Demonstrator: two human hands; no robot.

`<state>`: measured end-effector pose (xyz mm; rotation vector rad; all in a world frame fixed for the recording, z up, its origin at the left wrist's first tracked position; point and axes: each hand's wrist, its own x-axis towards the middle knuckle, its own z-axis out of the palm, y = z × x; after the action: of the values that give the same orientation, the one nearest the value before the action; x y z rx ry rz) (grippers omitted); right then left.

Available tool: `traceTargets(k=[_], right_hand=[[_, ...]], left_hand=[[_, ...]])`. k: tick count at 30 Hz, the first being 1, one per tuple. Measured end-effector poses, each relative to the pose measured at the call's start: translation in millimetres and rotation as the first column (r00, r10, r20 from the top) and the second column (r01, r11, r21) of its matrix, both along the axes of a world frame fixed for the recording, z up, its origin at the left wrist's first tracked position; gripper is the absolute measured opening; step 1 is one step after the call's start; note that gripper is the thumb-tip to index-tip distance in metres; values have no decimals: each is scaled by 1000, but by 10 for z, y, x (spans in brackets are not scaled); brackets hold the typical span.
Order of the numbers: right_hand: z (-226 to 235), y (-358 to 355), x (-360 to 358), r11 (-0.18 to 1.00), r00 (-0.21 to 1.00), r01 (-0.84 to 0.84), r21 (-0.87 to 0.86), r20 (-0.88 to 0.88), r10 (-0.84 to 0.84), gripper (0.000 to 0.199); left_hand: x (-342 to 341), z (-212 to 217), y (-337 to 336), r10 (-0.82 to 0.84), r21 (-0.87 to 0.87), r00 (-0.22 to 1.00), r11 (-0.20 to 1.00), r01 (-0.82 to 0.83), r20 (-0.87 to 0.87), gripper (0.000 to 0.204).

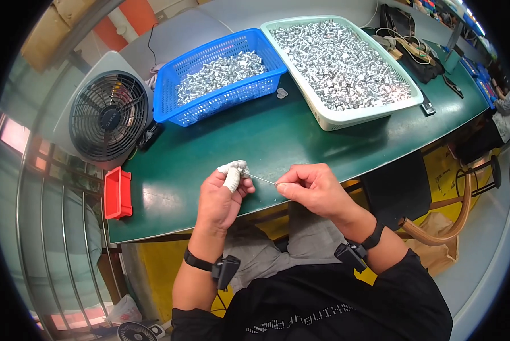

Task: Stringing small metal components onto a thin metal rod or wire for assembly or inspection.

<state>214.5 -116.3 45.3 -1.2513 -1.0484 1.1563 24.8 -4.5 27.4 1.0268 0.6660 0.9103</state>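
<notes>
My left hand (pixel 220 199) is closed in a pinch over the table's near edge, with white coverings (pixel 232 177) on its thumb and a finger. Between those fingertips sits a small silvery metal part (pixel 244 170), mostly hidden by them. From the right, my right hand (pixel 317 188) pinches a thin straight metal rod (pixel 260 179) between thumb and forefinger. The rod's far end reaches the part at my left fingertips; whether it goes inside cannot be made out.
On the green table (pixel 209 145) stand a blue basket (pixel 224 91) and a larger pale green basket (pixel 363 116), both holding many small metal parts. A black-grilled fan (pixel 110 116) and a red bin (pixel 117 193) are at left. Coin-like discs (pixel 282 93) lie by the blue basket.
</notes>
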Motion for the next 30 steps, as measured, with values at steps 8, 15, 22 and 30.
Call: traceTargets(k=[8,15,22,30], right_hand=[[-93,49,53,1000,1000,-12,-11,10,12,12],[-109,83,80,998,983,-68,-6,-170,66,11],[-119,136,8,999,994,-37,33,103,33,10],[-244,130,288,946,850,139,293,455,-266,7]], left_hand=[[-17,13,-47,249,555,857,830,52,-452,15],[-78,155,31,-133,-203,991,971,131,3,13],[-92,25,72,140,369,898,929,27,-417,13],[-222,220,389,416,766,827,642,28,-379,15]])
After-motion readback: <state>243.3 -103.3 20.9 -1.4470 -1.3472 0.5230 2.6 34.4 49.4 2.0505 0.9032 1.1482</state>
